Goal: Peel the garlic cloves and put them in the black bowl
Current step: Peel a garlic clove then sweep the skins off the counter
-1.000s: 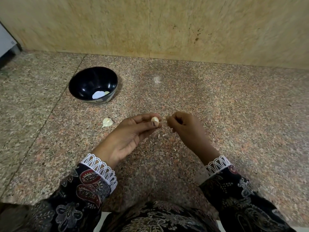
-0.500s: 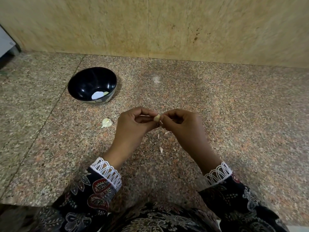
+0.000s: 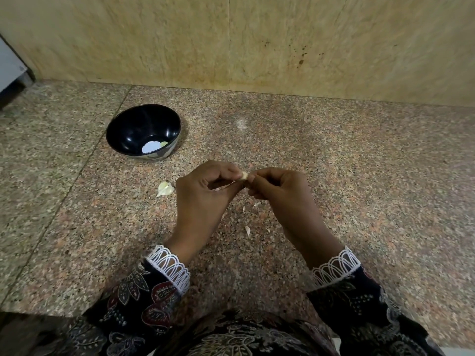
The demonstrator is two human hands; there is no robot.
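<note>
A small pale garlic clove (image 3: 244,176) is pinched between the fingertips of both hands above the granite counter. My left hand (image 3: 205,191) grips it from the left, and my right hand (image 3: 280,191) pinches its right end. The black bowl (image 3: 120,129) stands at the back left with a peeled clove (image 3: 163,144) and a bright reflection inside. Another unpeeled garlic clove (image 3: 164,188) lies on the counter just left of my left hand.
Several scraps of garlic skin (image 3: 247,229) lie on the counter (image 3: 359,176) under and in front of my hands. A beige stone wall (image 3: 282,47) rises behind. A grey-white object (image 3: 10,70) shows at the far left edge.
My hands were apart, the left one alone holding the clove. They have come together, and both now pinch the clove. A few more skin scraps lie on the counter.
</note>
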